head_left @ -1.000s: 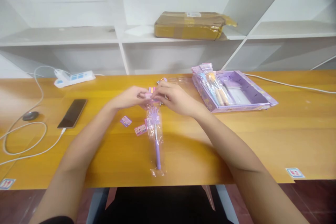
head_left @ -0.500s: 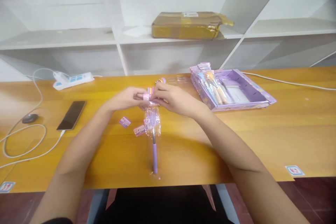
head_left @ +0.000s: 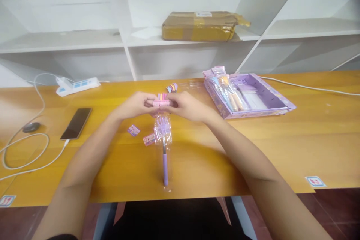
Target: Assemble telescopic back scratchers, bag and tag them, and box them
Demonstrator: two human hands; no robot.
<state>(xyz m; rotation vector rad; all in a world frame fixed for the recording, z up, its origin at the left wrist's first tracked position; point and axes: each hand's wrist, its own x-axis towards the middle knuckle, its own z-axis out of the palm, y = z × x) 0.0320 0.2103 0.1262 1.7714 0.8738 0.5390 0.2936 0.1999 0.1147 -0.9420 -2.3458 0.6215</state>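
Note:
A purple hand-shaped back scratcher (head_left: 165,165) lies in a clear plastic bag on the table, its handle toward me. At the top of the bag is a pink printed card (head_left: 161,103). My left hand (head_left: 140,104) pinches the card's left end, and my right hand (head_left: 184,105) grips its right end with thumb and fingers. Just behind the card, more back scratchers (head_left: 172,87) with coloured hand heads lie, partly hidden by my right hand. Two small printed cards rest left of the bag: a purple one (head_left: 133,130) and a pink one (head_left: 149,139), whose right end meets the bag.
On the right, a purple display box (head_left: 281,99) holds several bagged back scratchers (head_left: 226,92). A phone (head_left: 76,123) on a white cable, a dark mouse (head_left: 31,127) and a power strip (head_left: 80,86) are on the left. A taped carton (head_left: 198,27) sits on the shelf.
My right hand has shifted slightly right along the pink card, its fingers dropping from above to the card's right end. More of the card and the scratcher heads behind now shows.

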